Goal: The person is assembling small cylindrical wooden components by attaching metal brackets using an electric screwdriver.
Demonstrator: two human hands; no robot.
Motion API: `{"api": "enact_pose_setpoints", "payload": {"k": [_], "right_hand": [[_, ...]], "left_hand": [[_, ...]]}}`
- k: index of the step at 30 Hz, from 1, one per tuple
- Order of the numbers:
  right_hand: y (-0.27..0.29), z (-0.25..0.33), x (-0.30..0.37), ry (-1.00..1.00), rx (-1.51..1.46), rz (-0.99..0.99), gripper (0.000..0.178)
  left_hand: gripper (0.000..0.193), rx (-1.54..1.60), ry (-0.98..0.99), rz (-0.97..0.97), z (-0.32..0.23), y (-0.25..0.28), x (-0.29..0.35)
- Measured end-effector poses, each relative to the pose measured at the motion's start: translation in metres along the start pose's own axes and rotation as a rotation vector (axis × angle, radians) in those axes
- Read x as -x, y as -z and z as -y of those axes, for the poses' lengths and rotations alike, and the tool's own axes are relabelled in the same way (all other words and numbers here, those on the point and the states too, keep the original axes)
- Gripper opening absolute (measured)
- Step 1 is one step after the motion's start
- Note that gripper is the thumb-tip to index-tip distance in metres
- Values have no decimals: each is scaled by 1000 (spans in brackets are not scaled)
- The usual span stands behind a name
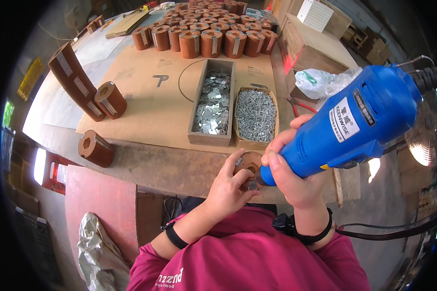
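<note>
My left hand [226, 190] is closed around a reddish-brown wooden cylinder [250, 159] with a hole in its end, at the front edge of the table. A small shiny metal plate [253, 185] shows beside my left fingertips. My right hand [296, 186] grips a large blue power screwdriver [335, 126], tilted, its narrow nose pointing down-left at the cylinder. The tip and where it meets the cylinder are hidden. Just beyond are a long wooden box [210, 140] of flat metal plates and a cardboard box [255, 144] full of screws.
Many similar cylinders [210, 43] stand grouped at the back of the table. On the left are a tall joined stack [75, 80], a cylinder beside it [110, 100] and another [96, 148]. Red-handled pliers [303, 105] and plastic bags [320, 80] lie on the right.
</note>
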State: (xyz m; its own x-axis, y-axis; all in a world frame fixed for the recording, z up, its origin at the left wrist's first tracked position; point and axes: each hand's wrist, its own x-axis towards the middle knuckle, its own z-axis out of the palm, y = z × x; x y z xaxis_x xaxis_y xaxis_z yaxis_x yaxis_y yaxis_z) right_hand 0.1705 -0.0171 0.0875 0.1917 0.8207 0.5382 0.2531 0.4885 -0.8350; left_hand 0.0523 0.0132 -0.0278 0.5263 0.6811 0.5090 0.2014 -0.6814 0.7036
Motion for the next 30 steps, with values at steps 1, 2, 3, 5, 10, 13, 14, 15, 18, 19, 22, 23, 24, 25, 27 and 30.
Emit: {"api": "enact_pose_setpoints", "payload": {"k": [1,2,3,5,10,13,14,15,18,19,22,23,24,25,27,30], "right_hand": [[0,0,-1,1,-18,-1,50],[1,0,-1,0,-15,-14,50],[0,0,-2,-20,-46,-20,50],[1,0,-3,-39,-76,-34,50],[3,1,-2,-52,-77,10,49],[6,-1,-3,14,-40,55,52],[7,-2,-2,16,-42,54,52],[8,-2,-2,21,-63,52,54],[15,-4,1,7,-101,17,58],[21,-5,3,-16,-116,-14,60],[39,0,7,-58,-169,-96,57],[44,1,9,-89,-281,-171,56],[48,-1,12,-106,-331,-215,53],[54,-6,16,-104,-333,-215,53],[69,-19,24,-215,-454,-320,50],[83,-39,38,-363,-535,-412,46]], "left_hand": [[38,0,-4,8,-1,1,0],[38,27,37,29,-4,2,-1],[38,53,78,51,-5,3,-2],[37,23,41,44,-4,3,-2],[36,10,34,62,-4,3,-3],[36,25,40,45,-4,3,-1],[36,30,52,52,-5,3,-2],[36,34,64,58,-5,4,-2],[37,7,53,55,-7,5,-3],[37,3,51,56,-7,7,-4],[38,80,68,160,-12,18,-8],[38,78,68,160,-10,19,-7],[38,125,65,169,-8,19,-6],[37,173,63,178,-5,18,-5],[37,188,48,179,-2,17,-4],[36,193,50,203,-3,20,-4]]}}
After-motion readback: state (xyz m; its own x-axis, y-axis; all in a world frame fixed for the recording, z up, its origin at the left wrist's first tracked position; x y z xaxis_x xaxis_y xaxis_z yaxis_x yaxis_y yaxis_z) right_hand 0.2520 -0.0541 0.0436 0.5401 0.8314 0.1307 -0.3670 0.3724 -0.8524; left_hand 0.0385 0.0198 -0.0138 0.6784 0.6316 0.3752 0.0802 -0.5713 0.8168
